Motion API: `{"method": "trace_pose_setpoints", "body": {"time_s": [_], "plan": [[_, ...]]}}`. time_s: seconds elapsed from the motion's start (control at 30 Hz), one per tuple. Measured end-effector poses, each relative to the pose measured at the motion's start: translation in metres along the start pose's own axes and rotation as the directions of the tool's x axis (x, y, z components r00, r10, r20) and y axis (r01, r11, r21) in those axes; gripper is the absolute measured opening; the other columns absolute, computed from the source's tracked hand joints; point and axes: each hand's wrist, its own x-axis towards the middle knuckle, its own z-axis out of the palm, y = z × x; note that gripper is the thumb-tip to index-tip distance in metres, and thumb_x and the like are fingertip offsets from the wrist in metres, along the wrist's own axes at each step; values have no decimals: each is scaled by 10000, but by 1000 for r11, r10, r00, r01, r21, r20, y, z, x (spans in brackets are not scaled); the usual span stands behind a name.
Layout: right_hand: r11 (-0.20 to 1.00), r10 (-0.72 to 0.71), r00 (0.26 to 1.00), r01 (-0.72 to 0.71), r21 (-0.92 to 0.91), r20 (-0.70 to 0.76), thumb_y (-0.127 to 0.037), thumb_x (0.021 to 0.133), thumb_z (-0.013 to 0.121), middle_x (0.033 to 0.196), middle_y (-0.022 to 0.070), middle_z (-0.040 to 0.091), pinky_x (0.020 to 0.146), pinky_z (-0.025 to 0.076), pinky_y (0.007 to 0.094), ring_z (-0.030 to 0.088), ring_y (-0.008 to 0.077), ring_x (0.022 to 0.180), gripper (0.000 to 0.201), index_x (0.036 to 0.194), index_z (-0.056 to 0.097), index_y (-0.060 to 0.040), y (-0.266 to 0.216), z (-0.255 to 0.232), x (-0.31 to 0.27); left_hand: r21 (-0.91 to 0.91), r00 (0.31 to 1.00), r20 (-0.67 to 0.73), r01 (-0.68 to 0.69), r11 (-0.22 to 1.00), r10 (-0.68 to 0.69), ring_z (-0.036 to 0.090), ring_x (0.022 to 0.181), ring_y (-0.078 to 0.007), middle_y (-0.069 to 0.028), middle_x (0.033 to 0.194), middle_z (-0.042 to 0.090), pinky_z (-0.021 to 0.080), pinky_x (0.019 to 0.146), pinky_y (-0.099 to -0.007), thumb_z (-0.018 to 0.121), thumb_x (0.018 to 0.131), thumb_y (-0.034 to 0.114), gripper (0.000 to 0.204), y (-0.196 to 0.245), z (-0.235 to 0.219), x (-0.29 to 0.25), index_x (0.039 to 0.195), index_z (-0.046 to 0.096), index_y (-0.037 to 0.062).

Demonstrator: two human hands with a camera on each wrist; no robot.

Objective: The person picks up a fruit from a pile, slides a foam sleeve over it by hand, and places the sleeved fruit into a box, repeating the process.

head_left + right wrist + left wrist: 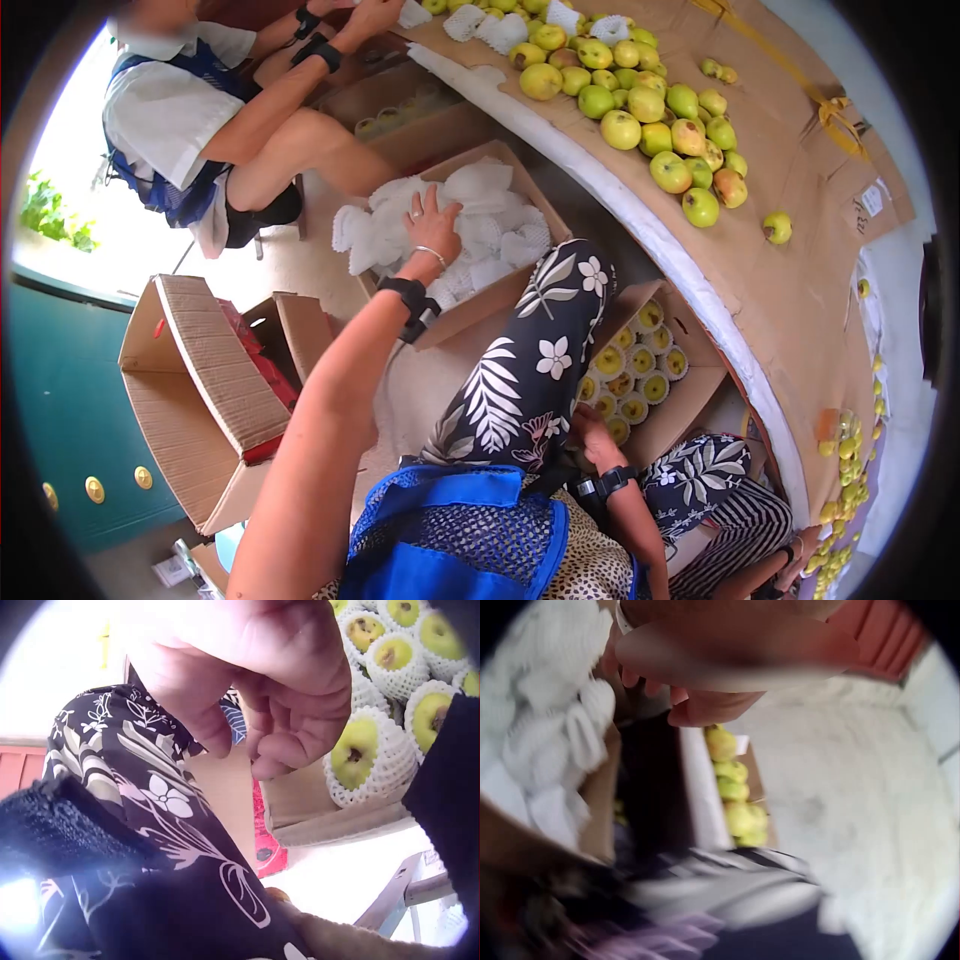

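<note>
White nets (485, 190): foam, heaped in a cardboard box (490, 304) between the wearer and a seated person (165, 125);
Left hand (435, 230): fingers spread, on top of the heap; ring and bracelet worn; blurred in the left wrist view;
Right hand (594, 436): fingers loosely bent, just beside the apple carton (690, 402); band on wrist;
Wrapped apples (655, 387): yellow-green, each in a net, set in rows in that carton, right of the wearer's patterned trousers (510, 385);
Loose apples (648, 104): green and yellow, some blotched brown; piled on the table (790, 290), which bears brown cardboard;
Open carton (205, 370): tilted, at left, near a teal cabinet (70, 400).
</note>
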Motion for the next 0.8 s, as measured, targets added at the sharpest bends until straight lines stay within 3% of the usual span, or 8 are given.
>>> {"method": "trace_pose_setpoints", "body": {"time_s": [0.1, 0.2, 0.27, 0.3, 0.37, 0.5, 0.63, 0.8], "plan": [[999, -27, 999, 28, 44, -18, -78, 813, 554, 726, -6, 555, 514, 391, 188, 520, 75, 602, 167, 972, 577, -32, 4, 1, 6, -69, 955, -72, -294, 953, 289, 344, 1223, -356, -147, 1322, 367, 329, 952, -501, 577, 671, 12, 452, -10, 25, 24, 1087, 593, 188], [998, -47, 999, 48, 52, -25, -87, 818, 565, 722, -10, 548, 520, 390, 195, 513, 74, 608, 175, 983, 579, -30, 8, 0, 3, -527, 915, 169, -231, 818, 367, 253, 1285, -360, -128, 1383, 301, 265, 996, -532, 551, 684, 5, 429, 13, 40, 45, 1068, 612, 185], [999, -39, 999, 39, 28, -10, -93, 823, 566, 721, -16, 540, 521, 386, 197, 502, 70, 609, 173, 983, 578, -30, 12, 4, 2, -157, 849, 273, -423, 892, 451, 252, 1290, -346, -129, 1390, 288, 246, 1011, -523, 568, 689, 45, 400, 23, 36, 51, 1062, 624, 179], [999, -35, 999, 35, 15, -7, -96, 826, 564, 720, -20, 536, 519, 382, 196, 496, 68, 608, 168, 980, 577, -30, 16, 3, 1, 27, 812, 327, -520, 854, 484, 251, 1292, -339, -130, 1394, 281, 237, 1018, -519, 577, 691, 66, 388, 37, 34, 53, 1059, 630, 176], [999, -28, 999, 27, -32, -16, -107, 834, 561, 720, -25, 529, 522, 381, 201, 483, 63, 607, 156, 969, 576, -30, 1, 8, -12, 100, 840, 423, -417, 904, 340, 242, 1302, -327, -146, 1392, 279, 226, 1022, -516, 593, 688, 115, 389, 45, 46, 59, 1073, 626, 152], [989, -90, 996, 92, -112, 18, -110, 824, 548, 770, -28, 566, 544, 401, 192, 503, 57, 611, 232, 1043, 570, -34, -8, 11, -17, 85, 900, 315, -341, 936, 300, 306, 1265, -275, -122, 1309, 390, 289, 968, -492, 595, 681, 128, 398, 35, 92, 63, 1078, 590, 98], [992, -111, 994, 112, -55, 12, -149, 824, 586, 846, 10, 584, 613, 415, 189, 539, 72, 713, 265, 1054, 560, -20, -14, 13, -15, -157, 918, 72, -377, 913, 391, 434, 1138, -272, -94, 1131, 528, 356, 897, -429, 647, 671, 139, 327, 48, 44, 32, 988, 582, 90], [981, -194, 981, 194, 12, -14, -138, 835, 583, 901, 13, 598, 675, 441, 205, 569, 103, 793, 239, 1045, 570, -25, -7, 1, 7, -636, 977, -146, -215, 741, 158, 557, 828, -298, -114, 903, 577, 433, 719, -383, 687, 667, 114, 234, 44, -12, -28, 844, 544, 59]]}}
